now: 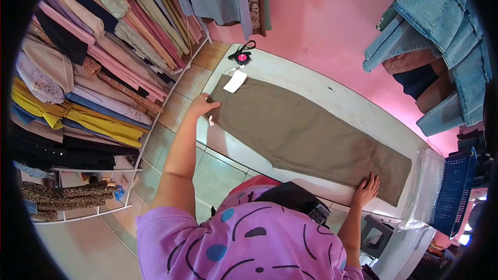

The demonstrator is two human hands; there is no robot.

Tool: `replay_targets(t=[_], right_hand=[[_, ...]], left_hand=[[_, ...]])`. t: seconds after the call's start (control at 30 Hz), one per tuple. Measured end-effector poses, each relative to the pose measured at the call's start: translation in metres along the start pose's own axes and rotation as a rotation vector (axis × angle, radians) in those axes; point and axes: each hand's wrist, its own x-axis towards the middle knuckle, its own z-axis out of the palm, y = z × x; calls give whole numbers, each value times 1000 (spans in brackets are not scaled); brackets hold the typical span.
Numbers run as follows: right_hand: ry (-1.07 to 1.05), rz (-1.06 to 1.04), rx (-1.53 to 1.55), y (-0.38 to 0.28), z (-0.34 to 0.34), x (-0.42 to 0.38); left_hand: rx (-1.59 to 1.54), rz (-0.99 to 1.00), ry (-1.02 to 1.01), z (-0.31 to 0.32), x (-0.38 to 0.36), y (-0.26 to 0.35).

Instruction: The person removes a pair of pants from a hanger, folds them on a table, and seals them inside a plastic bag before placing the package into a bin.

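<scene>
Olive-brown trousers [295,124] lie folded lengthwise on a long white table [332,91], waist to the left and hems to the right. My left hand [202,106] is closed on the near corner of the waistband, its thumb on top of the cloth. On the near edge by the hems, my right hand [367,191] rests flat with its fingers spread. A white paper tag [236,81] lies on the waistband's far corner. Beside it, beyond the waist, sits a small round black-and-pink object [242,57] with a black strap.
Racks of hanging clothes [104,52] fill the left side. Denim garments [441,36] hang at the right by the pink wall [316,15]. Clear plastic packaging [426,181] and a blue basket [456,192] are at the table's right end. A grey step stool [376,236] stands below.
</scene>
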Motion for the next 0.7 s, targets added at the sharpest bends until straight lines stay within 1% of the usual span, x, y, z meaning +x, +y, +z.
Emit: replay_targets(t=[0.07,0.13,0.2,0.23,0.3,0.33,0.4,0.43,0.47,0.53,0.57,0.6,0.67,0.7], right_hand=[[10,5,-9,-1,5,3],[38,-11,-17,1,11,5],[34,-7,-19,1,8,3],[28,-8,-23,1,7,3],[30,-4,-40,0,7,4],[22,-8,-39,0,8,3],[41,-14,-28,0,7,3],[40,-14,-29,0,7,3],[39,-13,-27,1,8,3],[40,-9,-28,1,7,4],[31,-5,-20,0,7,4],[21,0,-11,0,7,4],[23,0,-6,1,6,4],[25,-2,2,0,6,4]], left_hand=[[43,-62,-168,-16,-15,-10],[73,-33,-152,-20,-35,-9],[-538,-4,-299,-21,-50,-3],[-536,-10,-303,-16,-55,-3],[-966,192,-159,-3,-64,-3],[-962,186,-156,6,-65,-6],[-718,397,-187,26,-67,-2],[-785,352,-136,31,-74,6],[-787,352,-137,35,-74,5],[-469,331,170,42,-69,3],[-328,156,169,41,-67,-1],[-330,157,166,38,-68,-1],[-463,-122,-43,30,-68,-1],[-542,-209,-153,17,-72,8]])
